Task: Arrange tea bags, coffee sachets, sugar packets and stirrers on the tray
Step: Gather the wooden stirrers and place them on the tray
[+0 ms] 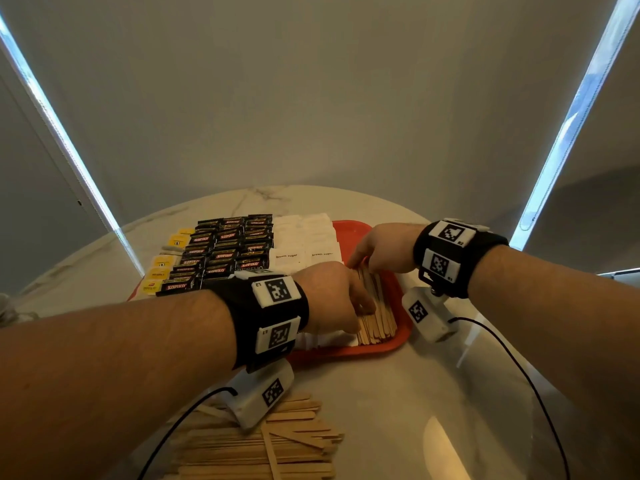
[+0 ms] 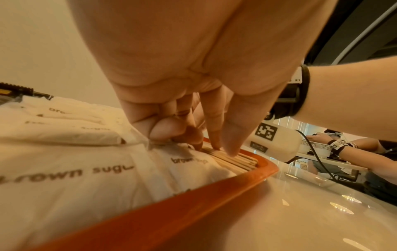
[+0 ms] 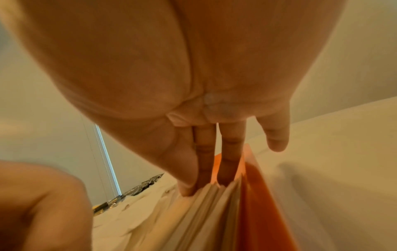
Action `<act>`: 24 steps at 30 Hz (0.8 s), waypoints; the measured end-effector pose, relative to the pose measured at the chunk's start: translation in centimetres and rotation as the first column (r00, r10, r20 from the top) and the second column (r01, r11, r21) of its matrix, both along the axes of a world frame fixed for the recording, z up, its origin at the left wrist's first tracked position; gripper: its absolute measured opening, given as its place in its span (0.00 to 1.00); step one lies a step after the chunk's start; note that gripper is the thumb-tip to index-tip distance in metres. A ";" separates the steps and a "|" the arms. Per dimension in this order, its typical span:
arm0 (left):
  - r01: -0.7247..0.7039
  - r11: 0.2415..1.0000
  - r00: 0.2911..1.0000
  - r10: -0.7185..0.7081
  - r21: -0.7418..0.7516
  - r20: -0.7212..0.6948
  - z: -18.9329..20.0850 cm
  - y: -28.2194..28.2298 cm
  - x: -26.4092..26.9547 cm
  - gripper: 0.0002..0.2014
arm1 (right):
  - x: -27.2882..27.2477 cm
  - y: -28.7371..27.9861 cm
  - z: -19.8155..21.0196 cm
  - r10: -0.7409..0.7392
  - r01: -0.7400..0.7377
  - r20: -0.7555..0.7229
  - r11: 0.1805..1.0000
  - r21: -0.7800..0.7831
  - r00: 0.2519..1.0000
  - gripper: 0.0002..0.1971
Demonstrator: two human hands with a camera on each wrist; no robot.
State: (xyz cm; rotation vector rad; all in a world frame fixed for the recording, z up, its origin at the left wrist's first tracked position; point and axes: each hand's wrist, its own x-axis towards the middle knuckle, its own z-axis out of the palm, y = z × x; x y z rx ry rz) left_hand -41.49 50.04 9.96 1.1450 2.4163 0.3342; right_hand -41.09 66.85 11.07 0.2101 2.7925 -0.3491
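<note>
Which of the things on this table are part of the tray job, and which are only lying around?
Part of the job:
- red tray
- stirrers in the tray, which both hands touch
- loose stirrers on the table
- brown sugar packets
- coffee sachets
- yellow tea bags

Only lying around:
- black cables
- window blinds

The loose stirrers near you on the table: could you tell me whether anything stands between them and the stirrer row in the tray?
Yes: the left forearm and its wrist camera lie across the path from the loose stirrers to the tray.
</note>
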 end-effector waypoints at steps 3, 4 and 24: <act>0.030 0.999 0.999 -0.031 -0.020 -0.027 0.0 0.0 0.0 0.21 | -0.3 0.4 -0.1 -0.031 0.030 -0.045 0.999 -0.031 0.999 0.21; 0.036 0.999 0.999 -0.037 -0.017 -0.030 -0.1 0.0 -0.1 0.22 | -0.3 0.6 -0.1 -0.050 0.048 -0.088 0.998 -0.030 0.995 0.19; -0.234 0.897 0.970 0.241 0.375 0.029 4.1 -4.0 -0.6 0.10 | 2.4 -4.2 1.2 0.032 -0.031 -0.207 0.999 0.006 0.978 0.04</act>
